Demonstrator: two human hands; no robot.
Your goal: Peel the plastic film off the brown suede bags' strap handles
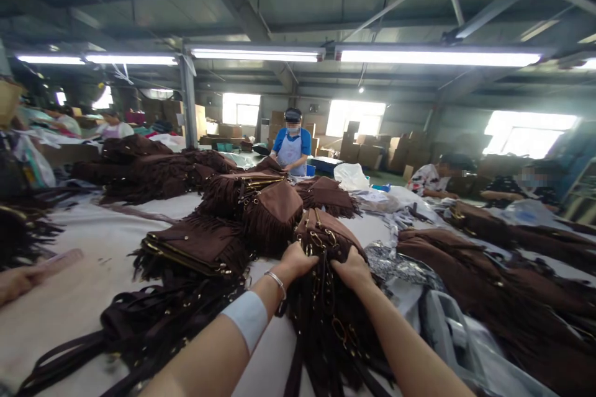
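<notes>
A brown fringed handbag (333, 226) with gold zips, rings and clasps lies in front of me on the white table. My left hand (298, 258) has its fingers closed at the bag's near left side, beside the gold hardware. On the opposite side, my right hand (352, 268) grips the bag's edge with thumb and fingers. Dark straps (321, 335) with gold fittings hang toward me between my forearms. Touching the bag's far left is another brown fringed bag (274, 208). A flatter bag (195, 242) with a gold zip lies farther left.
A heap of dark straps (186, 316) spreads at near left. Brown bags (484, 285) and a grey plastic tape dispenser (447, 329) lie on the right. Another person's hand (23, 282) reaches in at far left. A co-worker (292, 149) in an apron stands across the table (88, 229).
</notes>
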